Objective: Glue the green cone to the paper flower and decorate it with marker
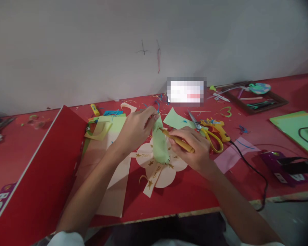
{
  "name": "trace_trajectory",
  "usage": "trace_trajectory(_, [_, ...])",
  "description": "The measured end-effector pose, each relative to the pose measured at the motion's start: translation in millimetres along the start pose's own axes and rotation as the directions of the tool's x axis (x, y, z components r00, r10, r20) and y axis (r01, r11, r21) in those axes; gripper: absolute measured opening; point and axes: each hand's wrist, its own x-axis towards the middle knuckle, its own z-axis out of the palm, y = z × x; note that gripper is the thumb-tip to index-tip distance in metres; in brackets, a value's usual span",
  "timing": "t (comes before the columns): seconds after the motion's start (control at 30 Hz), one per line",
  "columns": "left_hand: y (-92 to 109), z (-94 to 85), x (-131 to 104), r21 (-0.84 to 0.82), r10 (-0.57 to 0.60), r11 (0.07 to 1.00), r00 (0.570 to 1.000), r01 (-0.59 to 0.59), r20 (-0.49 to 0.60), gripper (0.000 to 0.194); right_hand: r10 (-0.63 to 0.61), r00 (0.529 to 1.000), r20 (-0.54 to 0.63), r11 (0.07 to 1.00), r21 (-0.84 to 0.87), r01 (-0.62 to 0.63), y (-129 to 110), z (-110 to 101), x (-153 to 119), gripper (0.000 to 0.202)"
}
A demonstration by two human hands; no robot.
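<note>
A green paper strip (160, 150) stands over a cream flower-shaped paper (166, 178) that bears gold stars and writing on its strips. My left hand (141, 126) pinches the upper end of the green strip. In my right hand (195, 147) is a gold-brown pen (182, 142), its tip at the upper part of the strip near small marks. Yellow-handled scissors (215, 140) lie just beyond my right hand, beside a yellow glue gun (218, 128). A green paper piece (178, 119) lies behind the pen.
A red board (41, 171) stands slanted at the left, beside stacked cream sheets (115, 198). Pink paper (233, 155), a purple box (277, 167), a black cable and green sheets (297, 131) lie right. A dark frame (279, 99) and a blurred bright rectangle (186, 92) are at the back.
</note>
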Motion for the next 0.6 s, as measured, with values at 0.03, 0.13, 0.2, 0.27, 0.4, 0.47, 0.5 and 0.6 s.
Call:
trace_trajectory(0.03, [0.0, 0.0, 0.1, 0.001, 0.0, 1.0, 1.0, 0.0, 0.0, 0.018, -0.006, 1.0, 0.005, 1.0, 0.005, 0.006, 0.0, 0.2, -0.8, 0.026])
trace_trajectory(0.13, [0.3, -0.3, 0.1, 0.0, -0.002, 1.0, 1.0, 0.002, 0.002, 0.019, -0.018, 1.0, 0.015, 1.0, 0.018, 0.018, -0.5, 0.7, -2.5, 0.026])
trace_trajectory(0.2, [0.4, -0.3, 0.1, 0.002, -0.001, 1.0, 1.0, 0.001, 0.002, 0.019, -0.012, 1.0, 0.008, 1.0, 0.004, 0.012, -0.8, 0.6, -2.4, 0.027])
trace_trajectory(0.27, [0.4, -0.2, 0.1, 0.011, -0.001, 1.0, 1.0, 0.001, -0.002, 0.019, -0.01, 1.0, -0.014, 1.0, -0.011, 0.01, -0.9, 0.2, -2.0, 0.027])
trace_trajectory(0.4, [-0.3, 0.1, 0.2, 0.013, -0.008, 1.0, 1.0, 0.008, 0.004, 0.018, -0.024, 0.999, 0.032, 1.0, 0.019, 0.024, -0.2, -0.7, -2.9, 0.026])
trace_trajectory(0.47, [-0.6, 0.1, 0.1, 0.011, -0.014, 1.0, 1.0, 0.014, 0.007, 0.017, -0.023, 0.999, 0.039, 1.0, 0.017, 0.023, 0.2, -1.0, -4.2, 0.026])
trace_trajectory(0.5, [-0.6, 0.0, 0.1, 0.012, -0.018, 1.0, 1.0, 0.018, 0.008, 0.017, -0.024, 0.999, 0.03, 1.0, 0.016, 0.023, 0.3, -1.2, -4.9, 0.027])
trace_trajectory(0.6, [-0.2, 0.0, 0.0, 0.019, -0.022, 1.0, 1.0, 0.021, 0.007, 0.017, -0.033, 0.998, 0.056, 0.998, 0.051, 0.03, 0.4, -1.7, -6.8, 0.027])
